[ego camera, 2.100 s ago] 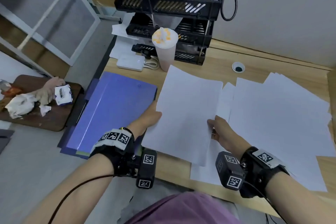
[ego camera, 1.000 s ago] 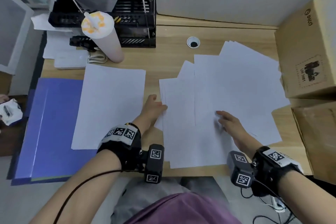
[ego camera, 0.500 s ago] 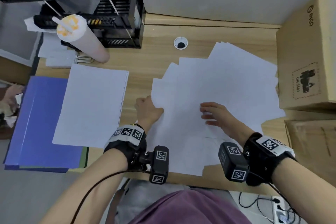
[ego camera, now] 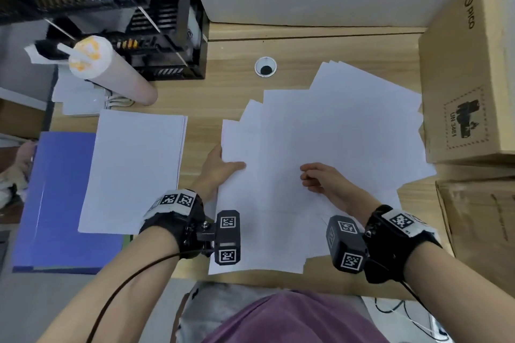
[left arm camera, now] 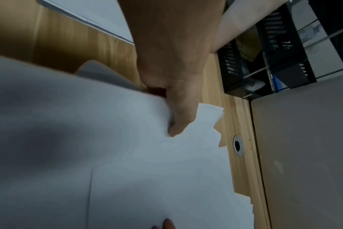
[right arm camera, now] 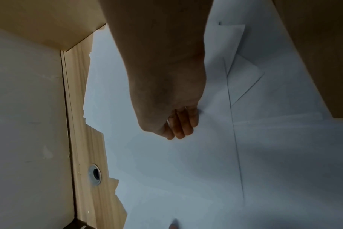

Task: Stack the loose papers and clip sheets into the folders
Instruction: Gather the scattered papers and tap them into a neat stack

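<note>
Several loose white papers (ego camera: 334,131) lie fanned over the wooden desk's middle and right. My left hand (ego camera: 221,164) pinches the left edge of the top sheet (left arm camera: 127,162), thumb (left arm camera: 178,120) on top and fingers hidden beneath. My right hand (ego camera: 317,178) sits on the middle of the spread with fingers curled, fingertips (right arm camera: 181,131) touching the paper (right arm camera: 186,170); no sheet looks lifted there. A squared stack of sheets (ego camera: 133,170) lies at the left, overlapping the blue folder (ego camera: 55,198).
A tall drink cup with a straw (ego camera: 111,72) and a black tray rack (ego camera: 156,36) stand at the back left. Cardboard boxes (ego camera: 473,78) (ego camera: 479,225) line the right side. A cable hole (ego camera: 265,67) is behind the papers. The desk's front edge (ego camera: 264,281) is near my body.
The sheet held earlier now lies on the left stack. My left hand moved to the spread and took its left edge; the right hand's fingers curled in on the papers.
</note>
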### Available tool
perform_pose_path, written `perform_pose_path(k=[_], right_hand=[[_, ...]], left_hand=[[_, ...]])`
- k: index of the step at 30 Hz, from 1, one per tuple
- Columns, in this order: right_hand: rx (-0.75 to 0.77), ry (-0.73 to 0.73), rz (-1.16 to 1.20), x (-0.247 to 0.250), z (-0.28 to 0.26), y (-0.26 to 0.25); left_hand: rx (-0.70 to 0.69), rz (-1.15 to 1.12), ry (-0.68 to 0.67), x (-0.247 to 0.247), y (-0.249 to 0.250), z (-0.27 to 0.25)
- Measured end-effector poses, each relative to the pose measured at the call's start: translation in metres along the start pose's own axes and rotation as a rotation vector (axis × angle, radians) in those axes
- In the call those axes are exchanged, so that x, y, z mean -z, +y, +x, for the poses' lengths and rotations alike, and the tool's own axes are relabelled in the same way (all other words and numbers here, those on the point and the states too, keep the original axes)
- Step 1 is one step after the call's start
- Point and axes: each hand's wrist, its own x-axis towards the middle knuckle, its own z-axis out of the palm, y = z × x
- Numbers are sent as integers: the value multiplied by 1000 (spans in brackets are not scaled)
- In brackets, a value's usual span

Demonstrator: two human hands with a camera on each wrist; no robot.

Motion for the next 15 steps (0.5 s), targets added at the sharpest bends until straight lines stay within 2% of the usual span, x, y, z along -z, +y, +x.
perform_pose_path(k=[3,6,11,15], right_hand=[[0,35,-13,-4,5,3],[-7,74,-2,-10,11,6],[14,225,57,-21,20,0],[-2,271,-74,-21,19,11]], left_hand=[[-13,-82,-91,11,6,-5],[-56,-66,-176,20,17,-14],[-263,59,-237,36,44,-33],[-438,72,-274,69,68,-54]])
